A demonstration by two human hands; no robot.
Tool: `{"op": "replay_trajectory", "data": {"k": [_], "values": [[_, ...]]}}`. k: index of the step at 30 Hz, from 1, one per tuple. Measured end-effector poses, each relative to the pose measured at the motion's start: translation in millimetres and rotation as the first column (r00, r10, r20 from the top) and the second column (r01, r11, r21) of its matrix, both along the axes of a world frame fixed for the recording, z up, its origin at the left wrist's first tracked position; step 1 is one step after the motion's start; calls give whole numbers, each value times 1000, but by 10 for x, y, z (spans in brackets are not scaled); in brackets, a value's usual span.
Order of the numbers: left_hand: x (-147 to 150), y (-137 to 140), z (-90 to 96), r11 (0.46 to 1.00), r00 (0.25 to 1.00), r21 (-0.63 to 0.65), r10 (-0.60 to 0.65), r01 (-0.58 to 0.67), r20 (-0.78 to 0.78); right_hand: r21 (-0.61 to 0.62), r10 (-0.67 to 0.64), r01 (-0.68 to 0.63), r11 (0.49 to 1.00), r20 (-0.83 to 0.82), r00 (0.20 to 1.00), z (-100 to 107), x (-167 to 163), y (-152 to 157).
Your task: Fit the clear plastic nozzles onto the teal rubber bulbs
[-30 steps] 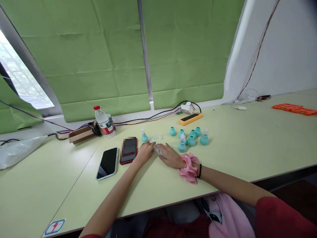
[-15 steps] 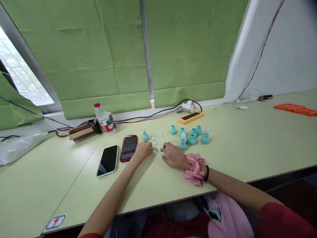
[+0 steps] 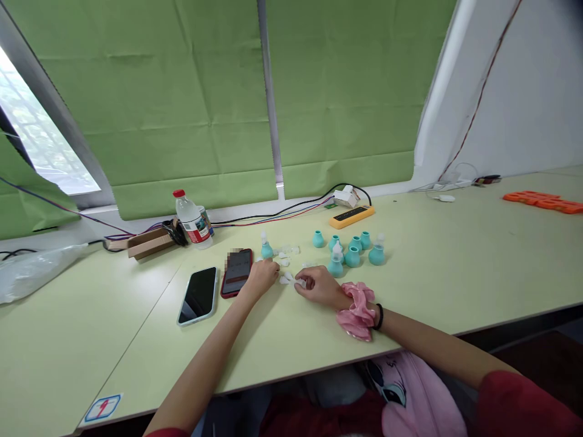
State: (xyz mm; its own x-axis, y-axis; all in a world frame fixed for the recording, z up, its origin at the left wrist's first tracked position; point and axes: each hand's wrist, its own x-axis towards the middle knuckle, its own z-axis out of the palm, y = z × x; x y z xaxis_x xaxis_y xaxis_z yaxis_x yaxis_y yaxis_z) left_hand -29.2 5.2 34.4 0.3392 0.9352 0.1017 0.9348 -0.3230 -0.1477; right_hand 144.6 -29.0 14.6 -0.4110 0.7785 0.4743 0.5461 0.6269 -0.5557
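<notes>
My right hand (image 3: 321, 286) is closed in a pinch on a small white translucent plastic piece (image 3: 301, 283) just above the table. Beside its fingertips lie loose white pieces (image 3: 286, 278). My left hand (image 3: 263, 274) rests by the red-cased phone, fingers curled; what they hold, if anything, is hidden. Behind it stands a teal squeeze bulb (image 3: 266, 250) with a clear nozzle on top. Clear tube-like parts (image 3: 288, 249) lie to its right. Beyond my right hand several teal bulbs stand grouped; one bulb (image 3: 336, 266) with a clear tip is closest to the hand.
A red-cased phone (image 3: 237, 272) and a pale-cased phone (image 3: 198, 295) lie at left. Behind them stand a red-capped bottle (image 3: 192, 220) and a cardboard tray (image 3: 150, 243). A yellow power strip (image 3: 351, 217) and cables are near the wall. An orange object (image 3: 542, 201) lies far right.
My right hand's fingers have drawn together on a small white piece. A clear piece near that hand now shows on the table behind it. My left hand has barely moved.
</notes>
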Motion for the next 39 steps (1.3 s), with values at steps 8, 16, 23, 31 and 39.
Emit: {"op": "replay_trajectory", "data": {"k": [8, 16, 23, 31, 39], "values": [[32, -7, -4, 999, 998, 6, -44, 45, -45, -387, 247, -367, 846, -326, 913, -116, -44, 21], [1, 6, -8, 999, 998, -29, -26, 24, -59, -267, 107, -178, 947, -260, 960, -163, -29, 91], [9, 11, -42, 998, 998, -24, 54, -54, -20, -228, 201, -227, 947, -133, 971, -114, -22, 11], [87, 53, -101, 994, 990, 31, 100, -103, 100, -132, 208, -216, 967, -76, 975, -114, -14, 35], [-19, -102, 122, 912, 717, -209, -119, 352, 687, -139, 119, -127, 982, -60, 991, -96, -7, 52]]}}
